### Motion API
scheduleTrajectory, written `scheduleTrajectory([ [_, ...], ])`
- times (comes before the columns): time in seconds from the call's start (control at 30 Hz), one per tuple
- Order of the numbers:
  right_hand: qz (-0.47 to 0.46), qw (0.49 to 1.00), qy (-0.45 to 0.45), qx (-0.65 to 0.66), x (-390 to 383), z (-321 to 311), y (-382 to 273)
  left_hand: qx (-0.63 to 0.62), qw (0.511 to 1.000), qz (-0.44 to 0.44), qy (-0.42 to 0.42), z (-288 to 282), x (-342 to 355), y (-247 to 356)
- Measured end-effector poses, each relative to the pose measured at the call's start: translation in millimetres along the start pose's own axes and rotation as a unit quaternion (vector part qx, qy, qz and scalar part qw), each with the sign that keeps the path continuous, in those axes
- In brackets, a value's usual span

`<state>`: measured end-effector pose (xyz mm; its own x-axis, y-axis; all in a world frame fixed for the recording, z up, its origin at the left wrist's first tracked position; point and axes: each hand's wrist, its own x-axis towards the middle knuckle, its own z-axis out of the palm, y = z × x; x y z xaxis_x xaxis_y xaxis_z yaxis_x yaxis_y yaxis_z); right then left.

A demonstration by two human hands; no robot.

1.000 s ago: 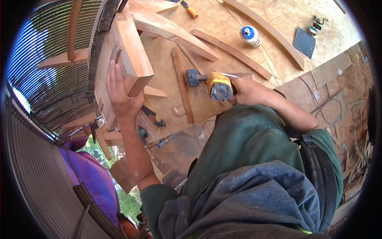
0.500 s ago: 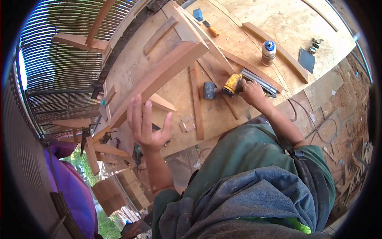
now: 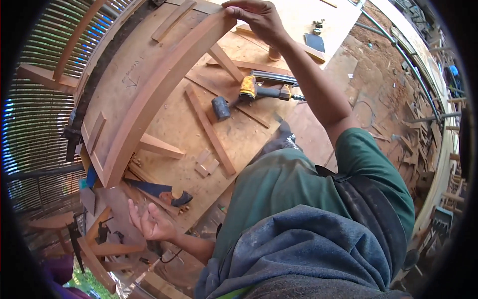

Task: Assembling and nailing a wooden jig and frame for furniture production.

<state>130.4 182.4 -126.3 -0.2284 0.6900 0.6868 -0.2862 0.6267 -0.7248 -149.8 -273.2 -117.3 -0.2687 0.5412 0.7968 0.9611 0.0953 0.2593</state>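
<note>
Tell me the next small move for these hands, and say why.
I'd probably bring the left hand up to the lower end of the long curved wooden beam. The right hand is at the beam's upper end, while the left is open, apart from the beam and apparently holding nothing, so a second hand there would likely steady it.

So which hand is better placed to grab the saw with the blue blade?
Probably the left hand: it looks empty, fingers loosely open, near the saw. The right hand is farther off, at the far end of the curved wooden beam.
</note>
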Motion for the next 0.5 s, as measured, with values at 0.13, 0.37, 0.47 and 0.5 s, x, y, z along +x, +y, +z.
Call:
scheduleTrajectory([
  [0.13,0.081,0.986,0.071,0.125,-22,-9,27,-0.054,0.998,-0.025,0.013,19,-6,-13],
  [0.37,0.201,0.979,-0.007,0.025,-60,-15,34,-0.062,0.992,-0.065,0.084,13,-18,5],
  [0.47,0.233,0.967,-0.028,-0.096,-65,-51,38,-0.033,0.988,-0.098,0.115,33,-22,33],
  [0.5,0.274,0.958,-0.018,-0.08,-68,-64,41,-0.029,0.989,-0.11,0.097,34,-27,39],
])
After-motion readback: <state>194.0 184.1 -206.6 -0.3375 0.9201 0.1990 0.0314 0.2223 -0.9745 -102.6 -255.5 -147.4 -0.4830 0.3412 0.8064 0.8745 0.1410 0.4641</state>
